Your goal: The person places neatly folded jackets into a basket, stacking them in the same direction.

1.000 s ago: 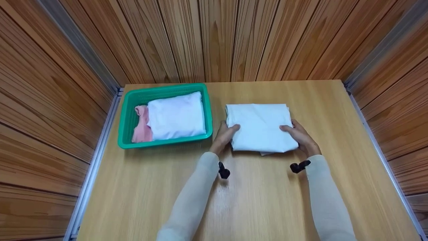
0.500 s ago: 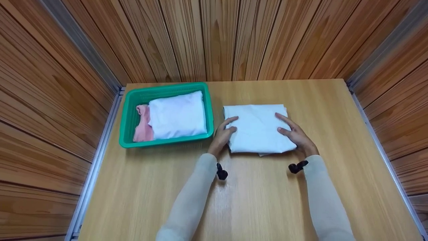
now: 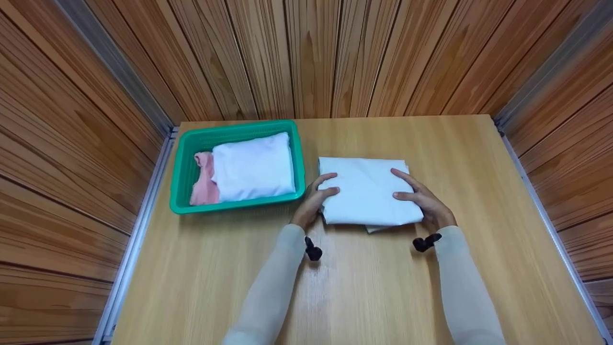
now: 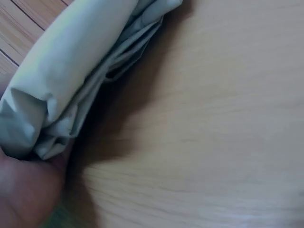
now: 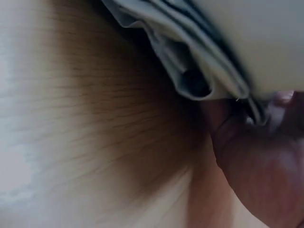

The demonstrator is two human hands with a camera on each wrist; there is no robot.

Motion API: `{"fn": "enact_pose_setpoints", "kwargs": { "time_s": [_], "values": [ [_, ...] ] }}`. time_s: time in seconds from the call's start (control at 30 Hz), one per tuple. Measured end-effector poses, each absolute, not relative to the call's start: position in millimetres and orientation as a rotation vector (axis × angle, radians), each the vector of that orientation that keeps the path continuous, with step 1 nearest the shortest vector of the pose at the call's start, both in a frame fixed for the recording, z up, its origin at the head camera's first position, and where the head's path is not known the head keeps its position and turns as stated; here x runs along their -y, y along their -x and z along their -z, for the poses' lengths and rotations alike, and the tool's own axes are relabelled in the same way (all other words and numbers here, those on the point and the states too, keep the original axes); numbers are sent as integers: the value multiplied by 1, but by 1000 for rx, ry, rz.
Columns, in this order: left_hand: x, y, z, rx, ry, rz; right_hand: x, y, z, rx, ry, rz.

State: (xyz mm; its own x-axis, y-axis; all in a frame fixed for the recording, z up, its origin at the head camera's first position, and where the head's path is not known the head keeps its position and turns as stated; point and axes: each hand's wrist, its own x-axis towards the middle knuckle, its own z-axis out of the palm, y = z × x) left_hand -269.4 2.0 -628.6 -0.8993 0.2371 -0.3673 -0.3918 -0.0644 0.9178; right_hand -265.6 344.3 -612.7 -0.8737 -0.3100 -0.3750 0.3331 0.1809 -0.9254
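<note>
A folded white cloth point(image 3: 364, 191) lies between my two hands, right of the basket, with a loose corner showing under its near edge. My left hand point(image 3: 311, 205) grips its left side, thumb and forefinger spread over the top. On the opposite side my right hand point(image 3: 427, 205) holds it the same way. The left wrist view shows bunched layers of the cloth point(image 4: 71, 57) above the left hand point(image 4: 28, 190), with dark shadow beneath. In the right wrist view, the right hand point(image 5: 266, 175) has a finger under the layered edge; the remaining fingers are hidden.
A green plastic basket point(image 3: 298, 163) stands at the back left, close to my left hand. Inside are a folded white cloth point(image 3: 254, 167) and a pink cloth point(image 3: 206, 181) beside it. Wood-panelled walls point(image 3: 311, 57) border the wooden table point(image 3: 368, 297) behind and at both sides.
Both hands have shifted the folded cloth slightly left, then nearer to me. The forefingers have come up onto its top beside the thumbs. The basket has stayed in place.
</note>
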Motion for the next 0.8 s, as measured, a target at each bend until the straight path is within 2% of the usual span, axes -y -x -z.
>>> {"fn": "enact_pose_setpoints", "kwargs": {
  "time_s": [0.43, 0.8],
  "values": [
    [3, 264, 630, -1692, 169, -2059, -345, 260, 621, -1920, 30, 1777],
    [3, 266, 622, -1653, 124, -2124, -344, 260, 609, -1882, 8, 1833]
  ]
}}
